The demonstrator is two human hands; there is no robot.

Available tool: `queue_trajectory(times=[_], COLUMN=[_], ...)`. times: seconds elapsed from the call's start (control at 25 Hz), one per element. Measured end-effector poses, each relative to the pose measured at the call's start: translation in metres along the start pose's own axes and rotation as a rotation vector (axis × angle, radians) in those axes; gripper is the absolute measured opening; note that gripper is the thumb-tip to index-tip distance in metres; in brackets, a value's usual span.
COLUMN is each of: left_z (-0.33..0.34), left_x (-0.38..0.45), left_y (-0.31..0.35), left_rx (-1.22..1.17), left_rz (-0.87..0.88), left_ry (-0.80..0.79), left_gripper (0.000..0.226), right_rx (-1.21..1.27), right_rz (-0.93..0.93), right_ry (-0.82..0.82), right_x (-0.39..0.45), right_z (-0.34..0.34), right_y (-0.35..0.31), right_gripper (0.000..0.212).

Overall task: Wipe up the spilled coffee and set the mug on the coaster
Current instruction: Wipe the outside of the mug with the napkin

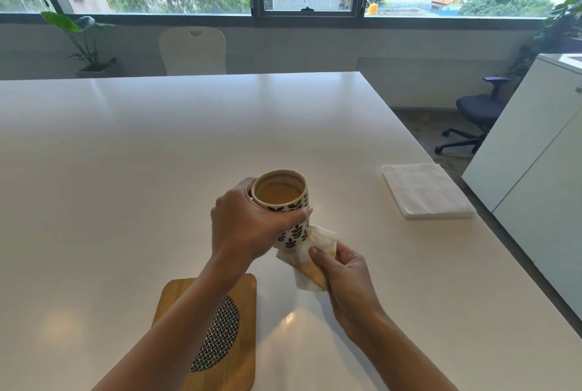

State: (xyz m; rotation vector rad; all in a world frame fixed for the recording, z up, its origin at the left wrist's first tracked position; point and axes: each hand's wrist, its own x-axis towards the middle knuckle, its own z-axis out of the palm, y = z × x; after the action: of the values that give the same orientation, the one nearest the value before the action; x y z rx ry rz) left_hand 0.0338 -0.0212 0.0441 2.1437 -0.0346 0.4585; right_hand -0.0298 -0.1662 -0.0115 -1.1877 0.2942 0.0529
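My left hand grips the full mug level while my right hand pinches the stained napkin, dabbing gently under its base.

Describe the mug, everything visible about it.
The mug is a tall, straight-sided cup, ceramic by its look, cream with dark blue leaf prints and a plain tan rim. It stands roughly upright, filled near the top with light brown coffee. The left hand grips its side. The right hand presses a coffee-stained napkin against its base. It is beyond the wooden coaster, not on it.
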Motion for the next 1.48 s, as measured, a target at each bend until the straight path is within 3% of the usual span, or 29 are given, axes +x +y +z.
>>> queue_trajectory(times=[0.2, 0.44, 0.72, 1.12, 1.48], left_z=[0.004, 0.005, 0.000, -0.006, -0.008], left_x=[0.000, 0.005, 0.004, 0.001, 0.005], left_y=[0.002, 0.000, 0.007, 0.025, 0.027], left_rx=[0.029, 0.036, 0.029, 0.038, 0.021], left_rz=[-0.029, -0.049, -0.034, 0.032, 0.012], left_ry=[0.036, 0.059, 0.048, -0.004, -0.015], left_gripper=[0.076, 0.074, 0.071, 0.071, 0.069], right_rx=[0.118, 0.040, 0.140, 0.514, 0.525], right_rz=[0.015, 0.100, 0.065, 0.129, 0.296], right_ry=[0.009, -0.094, 0.106, -0.104, -0.140], right_x=[-0.009, -0.024, 0.004, 0.020, 0.023], right_z=[0.011, 0.020, -0.003, 0.007, 0.025], right_y=[0.010, 0.026, -0.008, -0.012, -0.006], right_gripper=[0.023, 0.021, 0.024, 0.030, 0.024])
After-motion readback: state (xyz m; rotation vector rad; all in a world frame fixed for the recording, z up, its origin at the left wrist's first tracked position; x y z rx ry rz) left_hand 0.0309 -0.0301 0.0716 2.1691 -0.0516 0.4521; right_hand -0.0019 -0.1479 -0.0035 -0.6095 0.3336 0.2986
